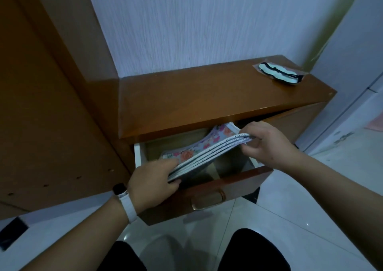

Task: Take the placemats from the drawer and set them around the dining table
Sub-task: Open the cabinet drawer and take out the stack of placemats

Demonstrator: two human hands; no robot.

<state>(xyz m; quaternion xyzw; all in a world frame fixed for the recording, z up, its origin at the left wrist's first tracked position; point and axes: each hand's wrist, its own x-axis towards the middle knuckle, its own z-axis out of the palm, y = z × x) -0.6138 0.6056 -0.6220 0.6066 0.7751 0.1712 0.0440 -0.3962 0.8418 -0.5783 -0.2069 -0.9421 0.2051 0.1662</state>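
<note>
A stack of several flowered placemats [204, 148] with white dotted edges is lifted above the open wooden drawer [226, 184], tilted up to the right. My left hand [153, 182] grips the stack's near left corner, thumb on top. My right hand [267, 144] pinches the stack's far right corner, just under the cabinet top. The inside of the drawer below the mats is dark, and I cannot tell what else lies in it.
The drawer belongs to a low wooden cabinet [207, 96] against a white wall. A small packet with a black and white item [279, 73] lies on its top at the right. A tall wooden panel [45, 105] stands left. My knees are over the white tiled floor [279, 214].
</note>
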